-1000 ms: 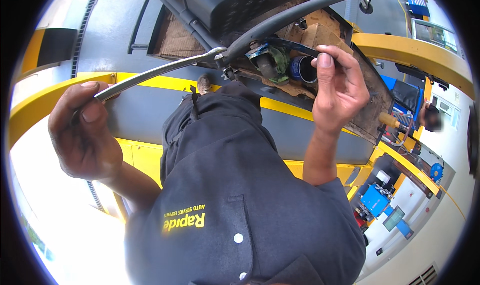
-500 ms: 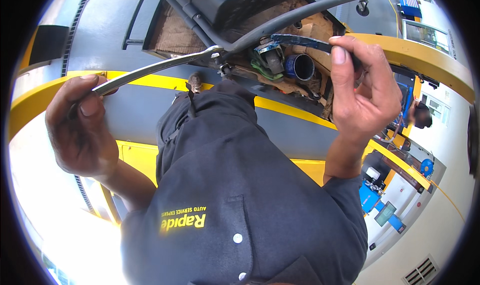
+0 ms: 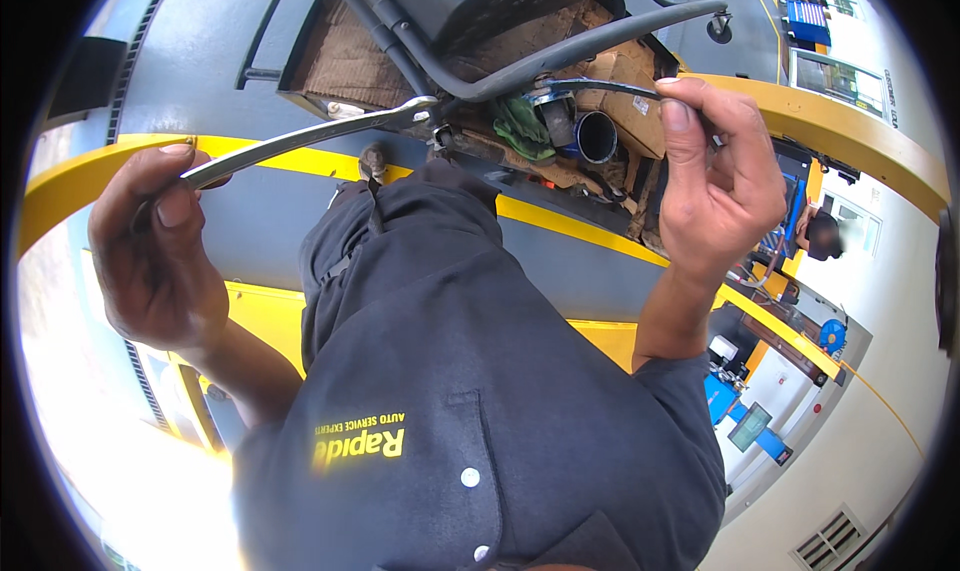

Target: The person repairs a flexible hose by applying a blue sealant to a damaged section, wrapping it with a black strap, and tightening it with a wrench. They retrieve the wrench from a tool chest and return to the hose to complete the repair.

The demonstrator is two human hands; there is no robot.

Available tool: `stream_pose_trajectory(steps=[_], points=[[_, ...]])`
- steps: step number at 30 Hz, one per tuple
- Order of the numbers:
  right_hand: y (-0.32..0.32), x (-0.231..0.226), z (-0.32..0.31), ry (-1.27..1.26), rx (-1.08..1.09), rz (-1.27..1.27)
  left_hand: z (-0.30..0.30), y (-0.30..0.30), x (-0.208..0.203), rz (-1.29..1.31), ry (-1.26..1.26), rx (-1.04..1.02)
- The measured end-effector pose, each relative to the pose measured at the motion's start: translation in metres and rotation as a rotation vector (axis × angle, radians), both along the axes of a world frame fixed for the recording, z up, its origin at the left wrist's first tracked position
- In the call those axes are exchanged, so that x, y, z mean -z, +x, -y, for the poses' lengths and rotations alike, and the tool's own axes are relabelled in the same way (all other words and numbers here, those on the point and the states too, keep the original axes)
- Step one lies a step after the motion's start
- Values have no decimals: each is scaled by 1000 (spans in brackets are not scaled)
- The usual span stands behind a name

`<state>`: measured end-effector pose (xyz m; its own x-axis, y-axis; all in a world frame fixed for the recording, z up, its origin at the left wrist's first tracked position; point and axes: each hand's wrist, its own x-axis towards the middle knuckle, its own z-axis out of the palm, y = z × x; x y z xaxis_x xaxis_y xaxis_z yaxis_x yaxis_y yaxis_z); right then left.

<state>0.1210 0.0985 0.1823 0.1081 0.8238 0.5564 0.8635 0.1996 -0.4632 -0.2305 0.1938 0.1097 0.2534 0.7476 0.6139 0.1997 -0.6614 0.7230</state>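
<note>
My left hand pinches one end of a long silver wrench between thumb and fingers. The wrench's far head lies in front of a grey bent tube frame; whether they touch I cannot tell. My right hand is closed on a thin dark strip-like tool smeared with blue, its kind unclear. Its tip points left, over an open dark blue can. A green cloth or glove lies left of the can. Dark smudges mark my left palm.
A black tray lined with cardboard sits under the tube frame, which ends in a caster. A yellow beam curves past on the right. Another person is farther off at right. My boot shows below the tray.
The strip-like tool has turned and now looks thinner, more edge-on. My right hand has shifted slightly left, and the whole view has moved a little. Both holds stay the same.
</note>
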Motion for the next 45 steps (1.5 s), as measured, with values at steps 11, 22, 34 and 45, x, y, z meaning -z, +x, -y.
stream_pose_trajectory(steps=[11, 22, 34, 45], points=[[29, 47, 11, -56, -16, -650, 7, 12, 3, 48, -53, 20], [38, 127, 14, -116, -151, -1494, 45, 33, 13, 31, -524, 154], [176, 142, 71, 40, 39, -1645, 89, 176, 65, -14, -1150, 138], [245, 156, 107, 37, 117, -1605, 116, 302, 195, 322, -1491, 26]])
